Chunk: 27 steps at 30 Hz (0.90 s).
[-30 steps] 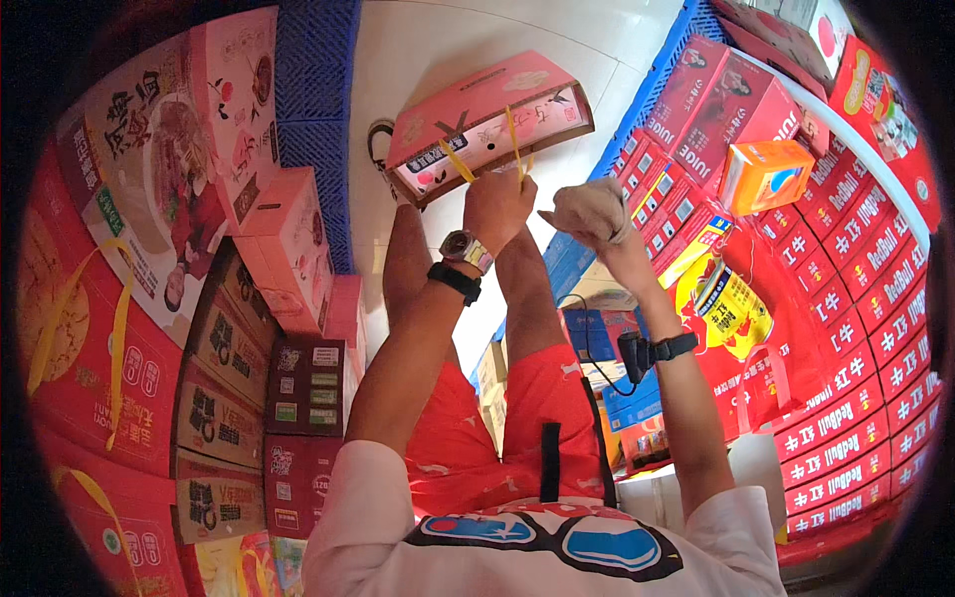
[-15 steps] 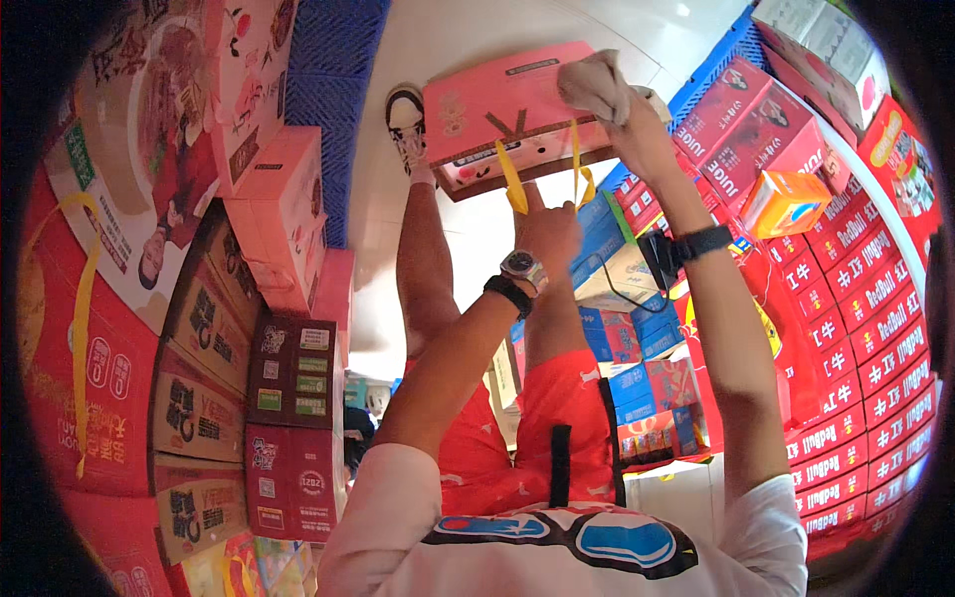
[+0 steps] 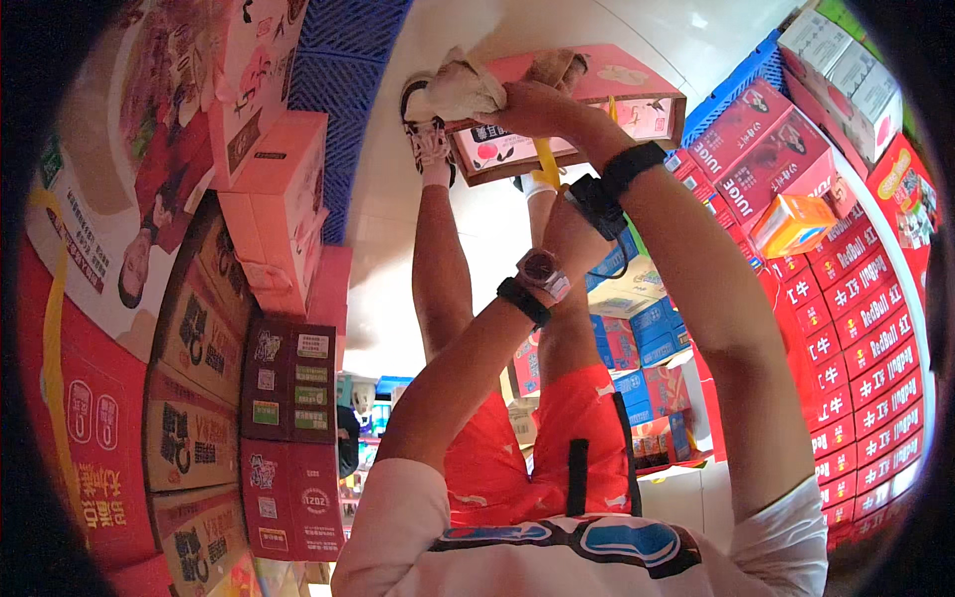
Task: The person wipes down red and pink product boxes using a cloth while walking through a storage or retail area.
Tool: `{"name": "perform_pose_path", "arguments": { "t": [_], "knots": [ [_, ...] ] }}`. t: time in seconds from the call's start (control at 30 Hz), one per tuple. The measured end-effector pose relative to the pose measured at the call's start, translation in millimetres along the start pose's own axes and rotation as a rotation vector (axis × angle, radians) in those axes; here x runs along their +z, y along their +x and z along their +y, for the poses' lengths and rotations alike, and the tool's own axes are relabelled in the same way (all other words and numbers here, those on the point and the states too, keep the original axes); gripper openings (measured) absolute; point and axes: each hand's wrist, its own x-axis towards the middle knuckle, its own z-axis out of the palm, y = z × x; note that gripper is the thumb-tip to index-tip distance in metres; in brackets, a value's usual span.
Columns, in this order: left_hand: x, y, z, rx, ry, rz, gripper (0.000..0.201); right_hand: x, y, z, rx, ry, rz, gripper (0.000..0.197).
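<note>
A pink gift box (image 3: 637,75) with a brown-edged, printed side hangs tilted above the floor, near my feet. My left hand (image 3: 570,237) is closed around its yellow ribbon handle (image 3: 545,164); the fingers are mostly hidden behind my right wrist. Crossing over the left arm, my right hand (image 3: 532,109) grips a pale grey cloth (image 3: 465,90). That cloth lies at the box's left end, over its upper edge. A watch (image 3: 540,269) is on my left wrist, and a black strap with a small black device (image 3: 597,207) is on my right.
Stacked cartons (image 3: 194,408) and pink boxes (image 3: 274,199) line the left, beside a blue plastic pallet (image 3: 338,109). Red drink cases (image 3: 856,338) rise on the right, with an orange pack (image 3: 793,224) on top. Smaller blue boxes (image 3: 652,333) stand behind my legs. The floor (image 3: 383,289) is pale tile.
My right hand has swept the cloth from the box's right end to its left end, crossing over my left arm. The box has shifted a little to the right and turned slightly.
</note>
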Motion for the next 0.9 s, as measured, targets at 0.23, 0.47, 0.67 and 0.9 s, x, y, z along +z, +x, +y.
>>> {"name": "perform_pose_path", "arguments": {
  "t": [0.23, 0.47, 0.67, 0.9],
  "knots": [
    [-38, 0, -33, -0.15, 0.203, -0.226, 0.025, -46, -31, 129, 0.248, -0.109, -0.023, 0.061],
    [-56, -12, -76, -0.084, 0.211, -0.12, 0.028, -79, -85, 180, 0.583, 0.305, 0.127, 0.057],
    [-38, -30, -84, 0.017, 0.506, -0.293, 0.03, -31, 5, 54, 0.237, -0.028, -0.101, 0.064],
    [17, -21, -77, -0.049, -0.006, 0.029, 0.026, 30, 76, -34, 0.061, 0.051, -0.152, 0.08]
  ]
}}
